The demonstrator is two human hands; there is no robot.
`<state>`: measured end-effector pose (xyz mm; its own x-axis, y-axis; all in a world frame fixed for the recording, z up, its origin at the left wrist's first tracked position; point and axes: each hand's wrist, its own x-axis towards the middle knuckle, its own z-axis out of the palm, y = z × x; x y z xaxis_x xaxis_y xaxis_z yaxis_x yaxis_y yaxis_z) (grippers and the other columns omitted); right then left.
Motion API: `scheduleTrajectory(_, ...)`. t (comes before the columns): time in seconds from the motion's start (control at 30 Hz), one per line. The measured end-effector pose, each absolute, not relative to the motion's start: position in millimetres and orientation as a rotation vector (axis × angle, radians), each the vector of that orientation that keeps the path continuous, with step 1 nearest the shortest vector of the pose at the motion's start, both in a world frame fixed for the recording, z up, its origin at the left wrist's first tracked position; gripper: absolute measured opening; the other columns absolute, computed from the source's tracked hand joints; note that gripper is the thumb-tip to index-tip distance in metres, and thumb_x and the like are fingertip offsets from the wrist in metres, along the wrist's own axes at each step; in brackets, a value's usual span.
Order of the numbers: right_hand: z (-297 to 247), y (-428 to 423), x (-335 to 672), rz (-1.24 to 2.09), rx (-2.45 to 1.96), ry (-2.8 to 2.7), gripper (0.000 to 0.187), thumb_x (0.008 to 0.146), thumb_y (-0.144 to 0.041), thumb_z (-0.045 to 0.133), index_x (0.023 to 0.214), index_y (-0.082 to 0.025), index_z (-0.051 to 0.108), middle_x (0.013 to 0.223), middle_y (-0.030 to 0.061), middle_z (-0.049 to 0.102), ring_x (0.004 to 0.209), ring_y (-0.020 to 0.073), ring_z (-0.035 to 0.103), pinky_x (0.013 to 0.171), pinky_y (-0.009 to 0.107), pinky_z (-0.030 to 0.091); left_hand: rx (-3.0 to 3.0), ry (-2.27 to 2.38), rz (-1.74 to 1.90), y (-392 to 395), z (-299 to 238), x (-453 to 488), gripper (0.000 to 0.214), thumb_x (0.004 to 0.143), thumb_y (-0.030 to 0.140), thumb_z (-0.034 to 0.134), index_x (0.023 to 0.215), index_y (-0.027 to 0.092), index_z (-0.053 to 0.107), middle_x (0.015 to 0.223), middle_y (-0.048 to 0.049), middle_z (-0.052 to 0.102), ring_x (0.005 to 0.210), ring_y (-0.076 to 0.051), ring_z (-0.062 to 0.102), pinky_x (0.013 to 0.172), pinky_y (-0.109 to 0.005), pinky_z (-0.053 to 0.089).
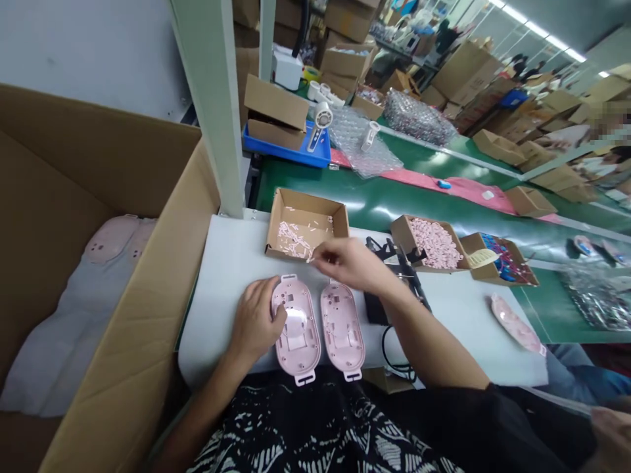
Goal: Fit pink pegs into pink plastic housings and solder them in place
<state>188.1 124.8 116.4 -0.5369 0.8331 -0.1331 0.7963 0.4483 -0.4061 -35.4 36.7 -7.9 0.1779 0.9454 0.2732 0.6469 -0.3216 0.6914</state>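
My left hand (259, 315) grips the left edge of a pink plastic shell (297, 345), its thumb over the rim and its fingers along the outside. The shell lies open side up, showing screw posts and a clear round part. A second pink shell (344, 335) of the same form lies just to its right. My right hand (345, 261) is at the front edge of a cardboard box (315, 233) that holds small pale pink plastic pieces (292, 240). Thumb and forefinger pinch one small pale piece (310, 258), partly hidden by the fingers.
Right of my right hand are a black fixture (401, 272), a box of pink parts (434, 243) and a box of blue and red wired parts (507, 259). Another pink shell (515, 323) lies far right. A deep carton (162, 263) stands left. A green conveyor (355, 197) runs behind.
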Motion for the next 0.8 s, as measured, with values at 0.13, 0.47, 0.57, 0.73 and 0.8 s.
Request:
scheduleTrajectory(0.13, 81, 74, 156, 1.058, -1.519, -2.34, 0.012, 0.092, -0.022, 0.061, 0.085, -0.019, 0.07, 0.073, -0.0048, 0.068, 0.062, 0.0062, 0.056, 0.063, 0.019, 0.041, 2.085, 1.479, 0.854, 35, -5, -36, 0.062, 0.078, 0.013, 0.058, 0.14, 0.017, 0.052, 0.129, -0.0089, 0.067, 0.122, -0.031, 0.053, 0.107, -0.048, 0.045)
scheduleTrajectory(0.47, 40, 62, 124, 0.683, -1.886, -2.308, 0.02, 0.092, -0.028, 0.055, 0.081, -0.018, 0.068, 0.08, 0.0056, 0.074, 0.064, 0.0152, 0.061, 0.06, 0.029, 0.03, 2.128, 1.482, 0.863, 38, -3, -35, 0.05, 0.086, 0.016, 0.059, 0.136, 0.016, 0.055, 0.126, -0.0085, 0.069, 0.118, -0.029, 0.054, 0.106, -0.045, 0.044)
scheduleTrajectory(0.57, 43, 59, 123, 0.613, -1.918, -2.343, 0.02, 0.094, -0.03, 0.055, 0.084, -0.018, 0.068, 0.083, 0.0071, 0.075, 0.065, 0.017, 0.063, 0.059, 0.03, 0.027, 2.13, 1.487, 0.86, 39, -4, -34, 0.047, 0.088, 0.017, 0.059, 0.134, 0.016, 0.057, 0.125, -0.0078, 0.069, 0.118, -0.029, 0.054, 0.105, -0.045, 0.045)
scheduleTrajectory(0.73, 59, 61, 137, 0.596, -1.893, -2.396, 0.025, 0.1, -0.032, 0.051, 0.087, -0.018, 0.067, 0.08, 0.0058, 0.074, 0.066, 0.0172, 0.064, 0.06, 0.03, 0.03, 2.124, 1.502, 0.843, 39, -3, -33, 0.044, 0.089, 0.017, 0.059, 0.133, 0.016, 0.058, 0.125, -0.0066, 0.069, 0.119, -0.028, 0.054, 0.106, -0.045, 0.045)
scheduleTrajectory(0.8, 65, 63, 145, 0.598, -1.88, -2.395, 0.026, 0.102, -0.033, 0.049, 0.089, -0.019, 0.067, 0.081, 0.0043, 0.074, 0.069, 0.0169, 0.065, 0.062, 0.03, 0.032, 2.121, 1.507, 0.837, 39, -2, -32, 0.044, 0.089, 0.017, 0.06, 0.133, 0.017, 0.058, 0.126, -0.0065, 0.069, 0.12, -0.028, 0.054, 0.107, -0.046, 0.045)
